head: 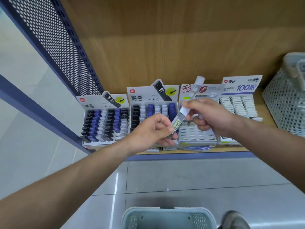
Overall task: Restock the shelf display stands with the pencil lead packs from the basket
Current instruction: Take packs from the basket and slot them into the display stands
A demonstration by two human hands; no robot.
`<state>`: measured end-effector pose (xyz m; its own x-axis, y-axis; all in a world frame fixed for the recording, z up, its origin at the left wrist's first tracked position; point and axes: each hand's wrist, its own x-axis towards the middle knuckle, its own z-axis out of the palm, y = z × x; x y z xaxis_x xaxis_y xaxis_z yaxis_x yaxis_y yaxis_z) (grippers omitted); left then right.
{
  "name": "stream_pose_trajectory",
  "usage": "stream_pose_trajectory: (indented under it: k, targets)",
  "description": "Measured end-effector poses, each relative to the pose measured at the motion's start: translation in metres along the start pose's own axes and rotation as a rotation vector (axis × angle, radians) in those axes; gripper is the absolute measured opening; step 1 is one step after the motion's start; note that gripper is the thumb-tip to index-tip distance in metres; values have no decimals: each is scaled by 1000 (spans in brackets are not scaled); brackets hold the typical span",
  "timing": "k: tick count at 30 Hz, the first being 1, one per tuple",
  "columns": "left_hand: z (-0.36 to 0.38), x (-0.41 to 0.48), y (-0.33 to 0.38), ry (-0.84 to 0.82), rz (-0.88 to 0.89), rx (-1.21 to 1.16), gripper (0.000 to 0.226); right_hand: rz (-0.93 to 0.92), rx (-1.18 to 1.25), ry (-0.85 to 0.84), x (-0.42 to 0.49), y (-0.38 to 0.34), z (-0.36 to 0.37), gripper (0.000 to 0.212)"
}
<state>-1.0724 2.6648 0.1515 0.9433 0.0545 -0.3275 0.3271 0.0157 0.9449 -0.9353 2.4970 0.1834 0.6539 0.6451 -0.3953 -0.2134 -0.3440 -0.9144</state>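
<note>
A slim clear pencil lead pack (179, 120) with a white cap and a yellow barcode label is held between both hands, in front of the display stands. My left hand (153, 131) pinches its lower, labelled end. My right hand (209, 116) pinches the white cap end and also holds another pale pack under its curled fingers. Behind them the third display stand (198, 136) holds rows of white-capped packs. The pale green basket (166, 217) sits on the floor at the bottom edge; what lies in it is not visible.
Two stands (105, 123) of black, blue and white packs fill the shelf's left. A stand (237, 104) of white packs stands at the right, beside a white perforated bin (283, 103). A blue perforated panel (54, 38) bounds the left. A shoe (234, 220) is near the basket.
</note>
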Motion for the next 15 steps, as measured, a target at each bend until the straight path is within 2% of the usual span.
stream_pose_trajectory:
  k: [3,7,11,15]
  targets:
    - [14,9,3,62,75,155,23,-22,-16,-11,-7,4,-18,19]
    - [31,24,7,120,85,281,36,-68,-72,50,-14,10,-39,11]
    - [43,41,4,154,148,318,29,-87,-15,146,-18,18,-66,24]
    - [49,59,-1,208,181,358,26,-123,-92,150,-21,30,-93,10]
